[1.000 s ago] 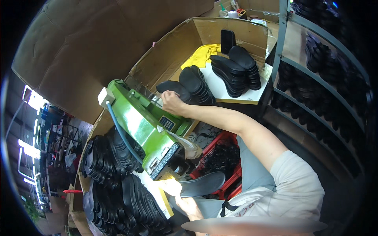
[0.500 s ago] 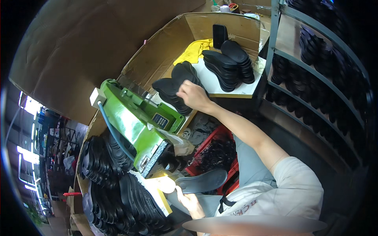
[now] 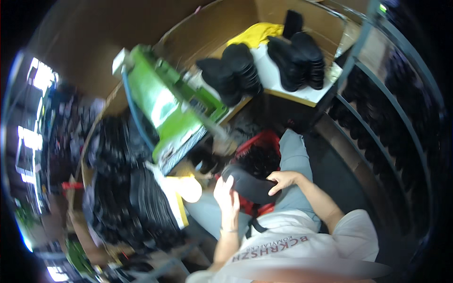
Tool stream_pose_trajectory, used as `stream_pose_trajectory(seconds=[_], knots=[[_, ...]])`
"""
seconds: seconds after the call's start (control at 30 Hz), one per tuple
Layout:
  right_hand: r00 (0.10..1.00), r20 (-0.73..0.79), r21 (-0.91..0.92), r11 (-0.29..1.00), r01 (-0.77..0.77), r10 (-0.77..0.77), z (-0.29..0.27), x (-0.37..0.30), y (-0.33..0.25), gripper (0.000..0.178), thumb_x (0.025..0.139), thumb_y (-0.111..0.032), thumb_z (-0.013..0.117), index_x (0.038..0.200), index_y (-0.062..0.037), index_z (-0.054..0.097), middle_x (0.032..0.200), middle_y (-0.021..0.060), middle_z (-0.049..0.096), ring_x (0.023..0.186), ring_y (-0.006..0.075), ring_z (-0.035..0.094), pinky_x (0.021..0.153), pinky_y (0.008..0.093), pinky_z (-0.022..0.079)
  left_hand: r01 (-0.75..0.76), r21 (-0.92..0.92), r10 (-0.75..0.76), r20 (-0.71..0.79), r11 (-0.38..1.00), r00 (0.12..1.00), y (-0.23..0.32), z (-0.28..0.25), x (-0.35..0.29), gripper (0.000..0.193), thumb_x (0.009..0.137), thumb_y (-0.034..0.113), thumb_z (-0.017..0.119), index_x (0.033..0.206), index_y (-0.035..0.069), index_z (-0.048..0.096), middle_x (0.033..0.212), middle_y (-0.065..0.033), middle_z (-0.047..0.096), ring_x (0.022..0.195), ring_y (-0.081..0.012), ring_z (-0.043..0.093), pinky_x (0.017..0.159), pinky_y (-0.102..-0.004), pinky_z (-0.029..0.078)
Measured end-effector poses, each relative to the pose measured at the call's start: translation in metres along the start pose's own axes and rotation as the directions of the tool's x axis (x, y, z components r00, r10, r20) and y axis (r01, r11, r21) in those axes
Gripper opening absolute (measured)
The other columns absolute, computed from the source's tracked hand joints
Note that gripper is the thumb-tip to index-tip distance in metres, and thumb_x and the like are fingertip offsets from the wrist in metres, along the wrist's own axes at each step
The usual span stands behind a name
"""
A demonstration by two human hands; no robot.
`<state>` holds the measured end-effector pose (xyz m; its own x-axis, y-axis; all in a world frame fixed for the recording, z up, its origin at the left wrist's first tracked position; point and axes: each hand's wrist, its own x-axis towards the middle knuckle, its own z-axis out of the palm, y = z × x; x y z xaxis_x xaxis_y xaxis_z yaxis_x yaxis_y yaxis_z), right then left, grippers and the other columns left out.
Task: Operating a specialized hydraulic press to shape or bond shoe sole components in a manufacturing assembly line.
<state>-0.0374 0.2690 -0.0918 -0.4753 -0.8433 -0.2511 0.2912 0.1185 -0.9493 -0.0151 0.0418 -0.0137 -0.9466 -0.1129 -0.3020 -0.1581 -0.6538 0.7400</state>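
Observation:
A black shoe sole is held up over my lap, between both hands. My left hand grips its left end, thumb showing along the edge. My right hand is closed on its right end, with the thumb on the upper face. Right below the sole is a red crate with black scraps in it. To the left stands a green machine, with a bright round lamp by its near end.
Stacked black soles stand beyond the machine, and further stacks rest on a white board near a yellow cloth. Many soles fill the left side. A metal rack with soles stands right.
My right hand has come back from the far sole stack to the sole at my lap. The sole has moved right and is now in both hands. The view has shifted.

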Motion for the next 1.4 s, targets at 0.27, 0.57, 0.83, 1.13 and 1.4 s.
stream_pose_trajectory(seconds=[0.27, 0.57, 0.83, 1.13, 1.4], knots=[[0.906, -0.424, 0.340, 0.927, 0.160, -0.001, 0.072, -0.030, -0.018, 0.038, 0.070, -0.002, 0.075, 0.106, 0.0021, 0.063, 0.100, 0.0056, 0.066, 0.091, 0.0135, 0.060, 0.083, 0.0272, 0.047, -0.173, 0.562, 0.082, 0.184, 0.809, 0.980, 0.003, 0.045, 0.001, 0.015, 0.081, 0.013, 0.071, 0.083, -0.001, 0.066, 0.067, 0.0006, 0.060, 0.059, -0.0044, 0.048, 0.053, -0.0213, 0.041], [0.836, -0.547, 0.500, 0.818, 0.284, 0.045, 0.096, -0.058, -0.014, 0.046, 0.065, 0.006, 0.070, 0.109, 0.0045, 0.059, 0.108, 0.0104, 0.063, 0.099, 0.0187, 0.059, 0.090, 0.0310, 0.045, -0.262, 0.480, 0.236, 0.115, 0.837, 0.965, 0.032, 0.056, -0.018, 0.018, 0.076, 0.000, 0.072, 0.066, 0.000, 0.058, 0.060, 0.0041, 0.052, 0.053, 0.0005, 0.042, 0.045, -0.0162, 0.031], [0.367, -0.930, 0.190, 0.804, 0.563, -0.037, 0.033, -0.089, -0.066, 0.046, 0.063, 0.004, 0.064, 0.107, 0.0029, 0.052, 0.101, 0.0092, 0.060, 0.095, 0.0189, 0.059, 0.086, 0.0292, 0.047, -0.254, 0.524, 0.227, 0.117, 0.813, 0.967, 0.014, 0.037, -0.014, 0.033, 0.074, 0.006, 0.076, 0.100, -0.002, 0.057, 0.077, -0.0001, 0.055, 0.065, -0.0079, 0.050, 0.061, -0.0222, 0.043], [0.523, -0.807, 0.094, 0.815, 0.572, -0.274, -0.031, -0.026, -0.141, 0.034, 0.076, 0.000, 0.064, 0.108, 0.0017, 0.051, 0.095, 0.0088, 0.061, 0.084, 0.0134, 0.061, 0.079, 0.0258, 0.049, -0.432, 0.380, 0.366, 0.236, 0.818, 0.900, 0.043, 0.002, -0.004, 0.028, 0.075, 0.009, 0.072, 0.097, -0.002, 0.059, 0.089, -0.0062, 0.060, 0.075, -0.0133, 0.057, 0.068, -0.0277, 0.048], [0.565, -0.775, 0.133, 0.801, 0.583, -0.283, 0.011, 0.022, -0.115, 0.049, 0.069, -0.001, 0.067, 0.115, 0.0058, 0.051, 0.108, 0.0102, 0.060, 0.096, 0.0165, 0.059, 0.086, 0.0283, 0.047, -0.249, 0.299, 0.251, 0.031, 0.921, 0.967, 0.089, -0.043, -0.023, 0.022, 0.075, -0.004, 0.067, 0.096, -0.007, 0.061, 0.088, -0.0102, 0.066, 0.078, -0.0139, 0.061, 0.073, -0.0247, 0.049]])
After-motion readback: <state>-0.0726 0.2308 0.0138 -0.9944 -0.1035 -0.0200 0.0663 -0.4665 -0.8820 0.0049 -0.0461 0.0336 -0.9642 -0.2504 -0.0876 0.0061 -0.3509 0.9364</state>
